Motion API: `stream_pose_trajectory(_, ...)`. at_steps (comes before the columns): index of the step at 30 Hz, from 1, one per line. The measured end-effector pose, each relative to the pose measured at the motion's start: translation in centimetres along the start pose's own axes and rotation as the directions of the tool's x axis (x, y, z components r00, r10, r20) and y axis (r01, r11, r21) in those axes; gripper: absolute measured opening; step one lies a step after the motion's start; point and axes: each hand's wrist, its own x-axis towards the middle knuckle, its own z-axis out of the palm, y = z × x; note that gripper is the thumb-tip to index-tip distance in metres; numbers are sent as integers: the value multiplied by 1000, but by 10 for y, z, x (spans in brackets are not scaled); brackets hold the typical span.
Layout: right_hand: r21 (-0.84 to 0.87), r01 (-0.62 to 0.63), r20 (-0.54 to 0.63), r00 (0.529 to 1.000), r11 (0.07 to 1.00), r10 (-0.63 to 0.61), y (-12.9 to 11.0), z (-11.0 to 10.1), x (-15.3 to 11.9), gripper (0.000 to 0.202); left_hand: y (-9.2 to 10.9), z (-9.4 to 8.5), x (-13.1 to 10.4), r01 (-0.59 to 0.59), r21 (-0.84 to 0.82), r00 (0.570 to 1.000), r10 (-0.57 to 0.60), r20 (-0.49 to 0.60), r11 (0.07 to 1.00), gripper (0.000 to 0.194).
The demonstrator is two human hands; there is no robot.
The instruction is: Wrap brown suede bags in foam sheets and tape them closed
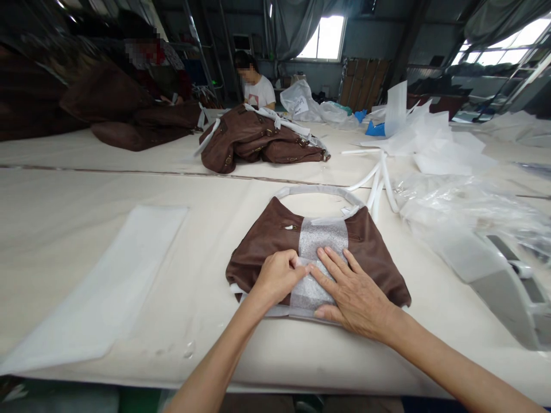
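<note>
A brown handbag [262, 241] lies flat on the cream-covered table in front of me, its handle [318, 189] wrapped in pale foam. Down the middle of the bag runs a strip of translucent white wrapping [325, 232]. My right hand [350, 292] rests on this strip with fingers spread, pressing it flat. At the strip's left edge, the fingers of my left hand [279, 275] are pinched together on a small clear-looking piece, perhaps tape or the wrapping's edge; I cannot tell which. A zip with a small white-covered puller [290, 228] shows above my left hand.
A white foam sheet [116, 275] lies at left. Brown bags [258, 140] are piled beyond, with white foam tubes [381, 178] nearer. At right are a grey tape dispenser [508, 287], clear plastic bags [465, 206] and white paper sheets [443, 137]. Two people [258, 89] are across the table.
</note>
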Motion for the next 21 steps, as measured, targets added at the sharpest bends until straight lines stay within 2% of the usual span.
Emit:
stream_pose_trajectory(4, 54, 14, 19, 1000, 998, -16, 3, -2, 0, 79, -1, -2, 1, -14, -21, 1000, 14, 1, 1000, 25)
stream_pose_trajectory(8, 109, 48, 48, 997, 993, -53, 7, -14, -2, 77, -5, -1, 2, -50, -6, 998, 50, -36, 999, 24)
stream_pose_trajectory(12, 83, -34, 13, 999, 996, 33, 3, -23, -3, 68, -6, 4, -4, -159, 145, 975, 178, -129, 976, 15)
stream_pose_trajectory(14, 41, -100, -18, 995, 994, 101, 1, -20, -2, 70, -5, 7, -8, -217, 300, 938, 283, -198, 929, 5)
stream_pose_trajectory(17, -2, -139, -22, 990, 990, 139, 0, -11, 1, 74, -7, 13, -11, -301, 535, 843, 482, -236, 789, 30)
stream_pose_trajectory(19, -7, -145, -7, 989, 989, 145, 1, -4, 3, 77, -13, 19, -8, -394, 671, 772, 623, -130, 628, 45)
stream_pose_trajectory(21, 2, -150, 12, 989, 989, 150, 1, 1, 3, 79, -22, 25, -3, -465, 748, 720, 694, 7, 474, 54)
